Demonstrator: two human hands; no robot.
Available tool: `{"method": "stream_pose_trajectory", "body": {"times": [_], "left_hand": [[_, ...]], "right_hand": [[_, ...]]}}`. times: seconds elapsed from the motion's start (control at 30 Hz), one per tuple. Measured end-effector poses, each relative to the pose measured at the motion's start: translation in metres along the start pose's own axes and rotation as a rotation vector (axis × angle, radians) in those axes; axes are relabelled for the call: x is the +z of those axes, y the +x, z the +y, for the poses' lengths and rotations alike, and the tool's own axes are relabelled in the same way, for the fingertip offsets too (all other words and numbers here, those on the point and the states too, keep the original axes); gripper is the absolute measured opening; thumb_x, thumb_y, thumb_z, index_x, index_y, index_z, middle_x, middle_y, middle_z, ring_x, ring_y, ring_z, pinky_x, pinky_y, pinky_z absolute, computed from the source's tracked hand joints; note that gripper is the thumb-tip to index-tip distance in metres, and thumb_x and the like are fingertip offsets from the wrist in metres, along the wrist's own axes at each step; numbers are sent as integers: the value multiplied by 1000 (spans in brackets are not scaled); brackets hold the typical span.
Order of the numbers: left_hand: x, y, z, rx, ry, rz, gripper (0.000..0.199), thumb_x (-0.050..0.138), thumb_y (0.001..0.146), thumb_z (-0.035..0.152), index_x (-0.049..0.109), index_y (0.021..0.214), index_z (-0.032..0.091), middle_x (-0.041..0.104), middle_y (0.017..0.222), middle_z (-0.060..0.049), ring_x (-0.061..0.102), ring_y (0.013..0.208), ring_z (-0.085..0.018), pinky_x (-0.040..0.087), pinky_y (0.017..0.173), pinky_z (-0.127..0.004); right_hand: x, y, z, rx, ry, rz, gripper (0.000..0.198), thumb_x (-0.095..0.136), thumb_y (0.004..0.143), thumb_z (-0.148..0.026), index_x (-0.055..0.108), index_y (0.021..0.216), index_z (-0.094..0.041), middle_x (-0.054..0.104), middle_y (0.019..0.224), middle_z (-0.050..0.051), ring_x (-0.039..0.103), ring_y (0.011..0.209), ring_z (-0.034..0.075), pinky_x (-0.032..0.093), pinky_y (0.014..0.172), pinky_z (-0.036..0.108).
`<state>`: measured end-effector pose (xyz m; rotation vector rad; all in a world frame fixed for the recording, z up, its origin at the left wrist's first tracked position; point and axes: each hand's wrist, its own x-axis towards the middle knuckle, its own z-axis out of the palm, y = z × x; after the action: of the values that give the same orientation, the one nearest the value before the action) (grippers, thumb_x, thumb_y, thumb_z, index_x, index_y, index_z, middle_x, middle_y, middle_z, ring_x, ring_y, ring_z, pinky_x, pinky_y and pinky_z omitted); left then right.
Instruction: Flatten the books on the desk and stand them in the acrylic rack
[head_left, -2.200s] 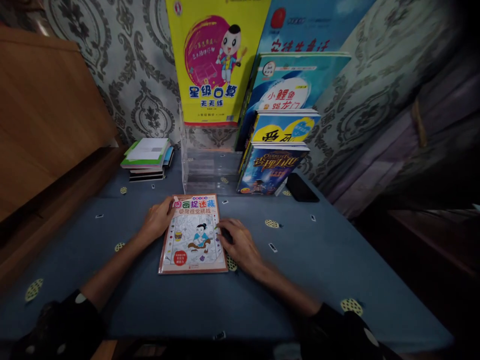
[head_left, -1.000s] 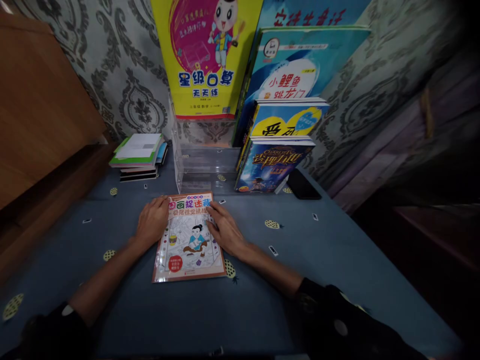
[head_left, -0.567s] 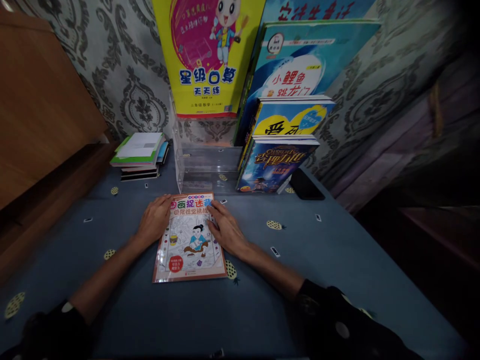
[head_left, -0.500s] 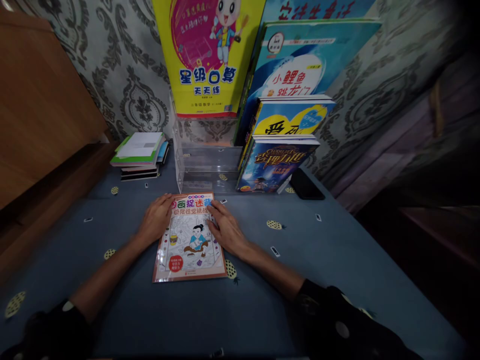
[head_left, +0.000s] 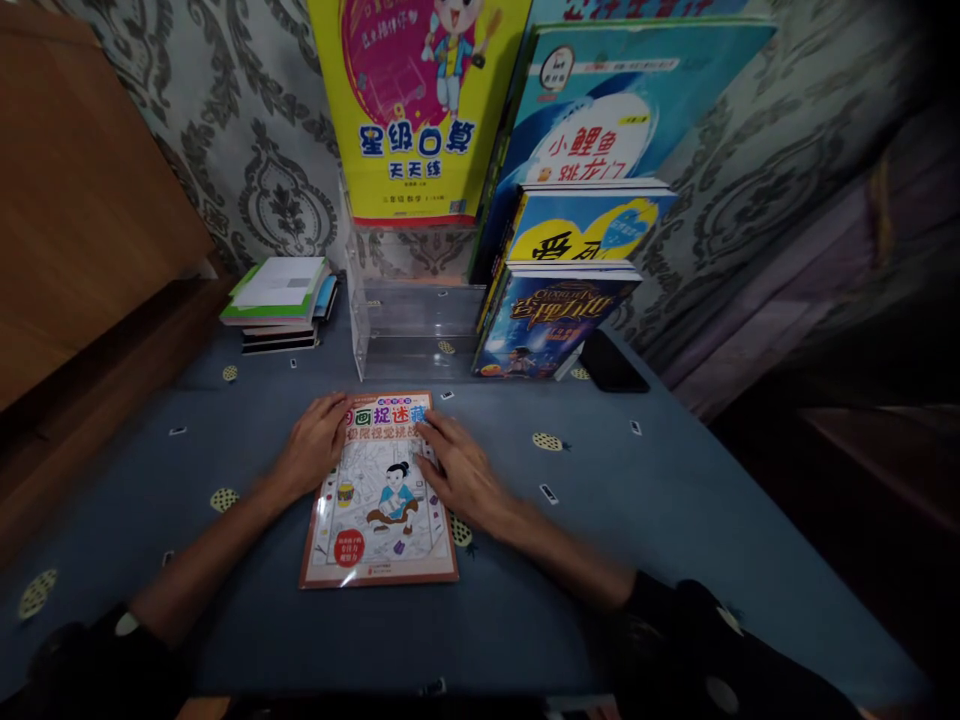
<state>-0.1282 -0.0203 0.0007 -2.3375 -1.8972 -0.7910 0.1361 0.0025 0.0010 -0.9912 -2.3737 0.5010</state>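
A picture book [head_left: 382,490] with a brown-orange border and a seated figure in blue on its cover is in front of me, over the table. My left hand [head_left: 311,445] grips its upper left edge, fingers along the side and covering part of the title. On the opposite edge, my right hand [head_left: 457,465] holds the upper right side, with its fingertips on the cover. Both thumbs are hard to make out. Just beyond the book stands a clear acrylic book rack [head_left: 358,330], its front left slots showing through.
Several upright books fill the rack's right side, with a blue one [head_left: 547,320] in front. A yellow workbook [head_left: 420,170] stands at the back left. A stack of books [head_left: 277,300] lies left of the rack, a black phone [head_left: 613,362] right of it. The tablecloth [head_left: 600,520] is blue-grey.
The book has come slightly toward me, away from the rack, with both hands still on its sides. The view has tipped down a little.
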Motion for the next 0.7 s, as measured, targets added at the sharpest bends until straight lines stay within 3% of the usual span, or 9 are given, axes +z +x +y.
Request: {"method": "stream_pose_trajectory", "body": {"times": [0.23,0.7], "left_hand": [[-2,-2,4,-25,35,-39,42,37,97,28,60,129,14,60,138,-16,55,130,-30,41,113,-53],[5,9,19,48,20,-115,48,34,101,36,56,136,12,57,144,-15,52,135,-26,38,116,-48]], "right_hand": [[8,23,4,26,-32,39,39,51,94,-24,57,131,-14,50,146,20,45,139,32,40,115,52],[13,23,3,46,-39,41,42,51,95,-25,56,134,-12,48,149,22,41,143,33,36,118,52]]}}
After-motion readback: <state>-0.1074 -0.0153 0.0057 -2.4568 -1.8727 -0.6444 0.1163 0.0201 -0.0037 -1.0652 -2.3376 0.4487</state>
